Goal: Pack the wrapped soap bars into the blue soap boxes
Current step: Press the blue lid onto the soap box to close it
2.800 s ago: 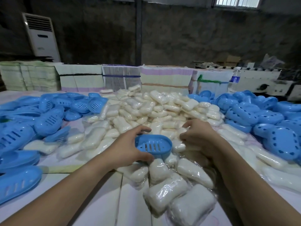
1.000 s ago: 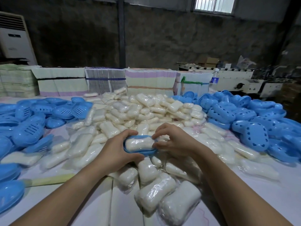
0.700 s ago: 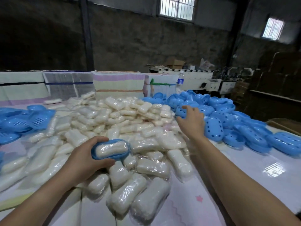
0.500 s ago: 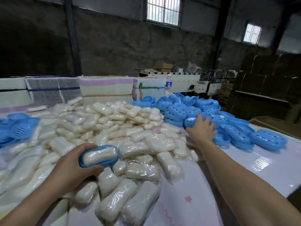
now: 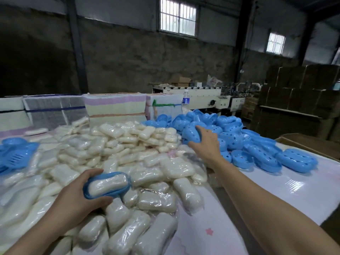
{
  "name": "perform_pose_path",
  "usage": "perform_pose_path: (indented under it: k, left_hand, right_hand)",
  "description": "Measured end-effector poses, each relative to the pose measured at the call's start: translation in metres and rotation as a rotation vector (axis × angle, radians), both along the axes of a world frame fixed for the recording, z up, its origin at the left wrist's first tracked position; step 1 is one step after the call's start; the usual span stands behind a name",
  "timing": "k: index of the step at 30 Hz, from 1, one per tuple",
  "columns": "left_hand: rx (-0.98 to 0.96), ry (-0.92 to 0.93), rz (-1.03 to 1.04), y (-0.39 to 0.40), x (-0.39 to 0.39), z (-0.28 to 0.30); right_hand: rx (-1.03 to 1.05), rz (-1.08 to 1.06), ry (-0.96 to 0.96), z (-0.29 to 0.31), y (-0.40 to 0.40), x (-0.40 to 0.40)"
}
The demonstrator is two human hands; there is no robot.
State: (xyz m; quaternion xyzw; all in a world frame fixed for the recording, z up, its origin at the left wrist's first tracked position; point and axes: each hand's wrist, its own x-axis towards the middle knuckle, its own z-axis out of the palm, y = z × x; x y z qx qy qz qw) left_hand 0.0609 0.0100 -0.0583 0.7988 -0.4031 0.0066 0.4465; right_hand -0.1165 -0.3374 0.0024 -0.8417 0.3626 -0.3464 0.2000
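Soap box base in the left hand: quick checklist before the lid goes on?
1. Wrapped soap bar lies in the soap box base: ok.
2. Left hand grips the base, thumb on the near rim, fingers over the far end: ok.
3. Bar seated fully below the rim: cannot tell; it seems to stand slightly proud.
4. Right hand holds a blue perforated lid at the lid pile: ok.
5. Only one lid picked, none nested under it: cannot tell.
6. Lid over the base: not ok, they are far apart.
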Motion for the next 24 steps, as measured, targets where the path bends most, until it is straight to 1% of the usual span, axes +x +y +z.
perform_pose_path:
  k: [2,3,6,8,9,11,15,18,21,24]
  left_hand:
    - [-0.009,0.034,-0.010,0.001,-0.003,0.004]
    - [-0.012,0.052,-0.017,0.001,-0.004,0.006]
    - [-0.036,0.121,-0.022,0.003,-0.008,0.010]
    - [-0.056,0.141,-0.031,0.003,-0.010,0.012]
    - [-0.069,0.147,-0.032,0.003,-0.010,0.012]
    - [-0.103,0.184,-0.027,0.003,-0.011,0.013]
    - [-0.177,0.295,-0.059,0.004,-0.014,0.016]
    - [-0.230,0.319,-0.065,0.005,-0.017,0.018]
    - [-0.298,0.368,-0.056,0.006,-0.017,0.022]
    - [-0.319,0.400,-0.037,0.007,-0.017,0.027]
  right_hand:
    - [0.083,0.279,-0.061,0.013,0.033,0.015]
    - [0.114,0.409,-0.059,0.018,0.051,0.022]
    - [0.173,0.770,0.065,0.023,0.105,0.044]
    - [0.180,0.932,0.160,0.019,0.134,0.054]
    - [0.188,0.994,0.175,0.014,0.143,0.059]
    - [0.181,1.068,0.173,0.002,0.153,0.066]
    - [0.104,1.117,0.070,-0.008,0.156,0.070]
    - [0.035,1.136,0.064,-0.011,0.160,0.074]
    - [0.069,1.142,0.022,-0.012,0.160,0.074]
    - [0.074,1.145,-0.037,-0.012,0.157,0.069]
